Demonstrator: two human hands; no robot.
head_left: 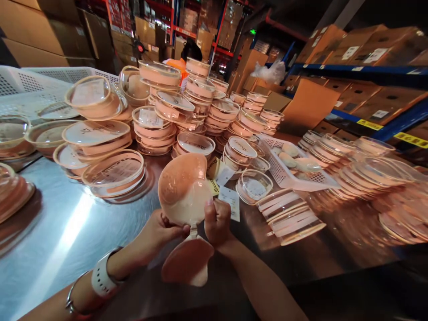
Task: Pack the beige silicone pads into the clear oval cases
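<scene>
A beige stick-on bra (pixel 180 185) is held up above the metal table, its two cups joined by a small clasp at the middle. The upper cup faces me with a glossy inside, while the other cup hangs below my hands. My left hand (pixel 165 229) pinches the upper cup's lower left edge near the clasp. On the right edge of the same cup, my right hand (pixel 218 220) is closed with the thumb up. Just behind it lie printed cards (pixel 229 200) and an open-looking round clear case (pixel 256 186).
Stacked round clear cases with peach sides (pixel 96 133) crowd the table's left and back. A white perforated basket (pixel 301 178) holds several bra cups. More cases (pixel 290 216) lie in rows at right. Cartons fill blue shelving (pixel 354 118); a person in orange (pixel 177 66) is behind the stacks.
</scene>
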